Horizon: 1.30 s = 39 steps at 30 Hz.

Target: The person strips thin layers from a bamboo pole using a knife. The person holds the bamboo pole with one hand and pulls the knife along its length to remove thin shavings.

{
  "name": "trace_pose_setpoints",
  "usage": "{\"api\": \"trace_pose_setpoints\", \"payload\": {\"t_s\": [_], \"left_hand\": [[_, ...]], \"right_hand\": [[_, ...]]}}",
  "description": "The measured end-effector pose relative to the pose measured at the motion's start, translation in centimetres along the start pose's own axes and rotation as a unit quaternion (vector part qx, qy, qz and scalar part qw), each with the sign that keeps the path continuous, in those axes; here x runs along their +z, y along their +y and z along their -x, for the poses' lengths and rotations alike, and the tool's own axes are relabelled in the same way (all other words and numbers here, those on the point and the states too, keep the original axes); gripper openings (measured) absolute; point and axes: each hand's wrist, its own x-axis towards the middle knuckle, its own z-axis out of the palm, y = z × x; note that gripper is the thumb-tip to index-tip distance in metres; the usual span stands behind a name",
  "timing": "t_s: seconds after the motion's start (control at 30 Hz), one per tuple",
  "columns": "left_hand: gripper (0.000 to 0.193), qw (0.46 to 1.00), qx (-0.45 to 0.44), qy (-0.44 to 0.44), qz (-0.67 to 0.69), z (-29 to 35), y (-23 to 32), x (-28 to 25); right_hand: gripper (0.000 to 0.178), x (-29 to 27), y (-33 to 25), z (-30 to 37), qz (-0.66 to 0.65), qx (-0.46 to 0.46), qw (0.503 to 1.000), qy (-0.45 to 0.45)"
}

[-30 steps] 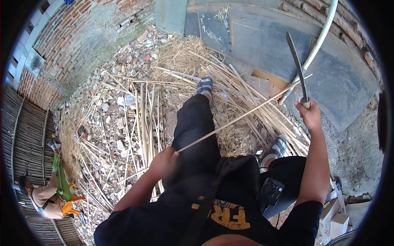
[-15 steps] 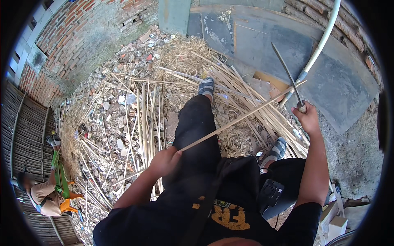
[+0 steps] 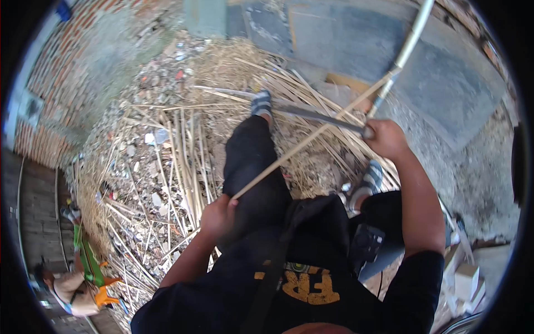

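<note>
My left hand (image 3: 218, 217) is closed round the lower end of a long split bamboo strip (image 3: 283, 158). The strip slants up to the right across my leg, its far end near the pale pipe. In my right hand (image 3: 387, 138) I grip the handle of a machete (image 3: 325, 118). Its long dark blade points left and crosses the strip in the view, partly blurred; whether the two touch I cannot tell. Beneath them lies a pile of split bamboo strips (image 3: 311, 89), beside my sandalled foot (image 3: 261, 103).
More bamboo strips (image 3: 186, 161) lie over rubble (image 3: 158, 197) to the left. Grey sheets (image 3: 356, 42) lean at the back, with a pale pipe (image 3: 411, 47) in front. At the far left another person (image 3: 75, 292) sits on an orange chair (image 3: 105, 295).
The machete has swung from pointing up to pointing left, down toward the strip, as my right hand moved left. The view has shifted slightly; my left hand keeps its hold.
</note>
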Motion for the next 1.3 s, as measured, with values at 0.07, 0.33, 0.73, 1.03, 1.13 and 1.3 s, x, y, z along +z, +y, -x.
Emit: {"api": "trace_pose_setpoints", "payload": {"t_s": [0.07,0.33,0.73,1.03,1.13,1.3], "left_hand": [[0.032,1.000,0.014,0.025,0.001,0.2,-0.4,0.8],[0.030,0.995,0.083,0.036,0.040,0.0,-1.3,1.2],[0.032,0.996,0.079,-0.007,0.044,-1.1,-1.3,0.5],[0.039,0.992,0.090,-0.055,0.069,-1.8,-1.7,-0.8],[0.040,0.990,0.099,-0.048,0.091,-1.9,-1.4,-0.6],[0.040,0.987,0.102,-0.048,0.111,-2.2,-0.7,-0.8]], "right_hand": [[0.025,0.9,0.2,-0.7,-0.017,-0.002,1.000,-0.007],[0.029,1.3,-1.8,-0.5,0.001,-0.005,1.000,0.008],[0.027,3.2,0.1,-1.7,-0.041,0.041,0.998,-0.004],[0.028,3.1,-1.6,-0.9,-0.031,-0.040,0.997,-0.062],[0.027,3.5,-1.4,-1.1,-0.045,-0.040,0.997,-0.047],[0.027,3.4,0.1,-1.7,-0.093,0.000,0.995,0.032]]}}
